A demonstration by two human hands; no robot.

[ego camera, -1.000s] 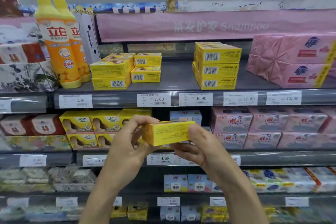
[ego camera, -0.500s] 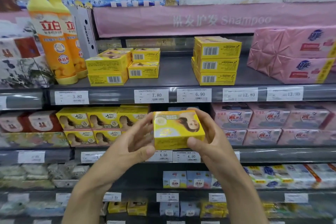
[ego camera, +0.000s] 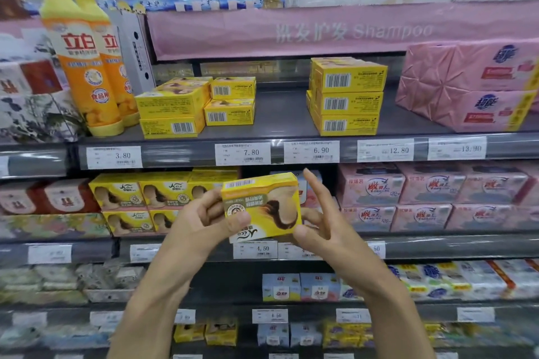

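You hold the yellow box up in front of the shelves, between both hands, about level with the middle shelf and just above the 4.50 price tag. Its printed face is turned towards you and tilted a little, with a barcode along its top edge. Your left hand grips the box's left side: the thumb presses on the lower left of the face and the fingers are curled behind. Your right hand pinches the lower right corner, its thumb at the near edge, its other fingers reaching behind the box, its forefinger raised straight and clear of it. On the middle shelf, behind and to the left, similar yellow boxes stand in rows. On the shelf above are a stack of yellow boxes, orange bottles at far left and pink packs at right.
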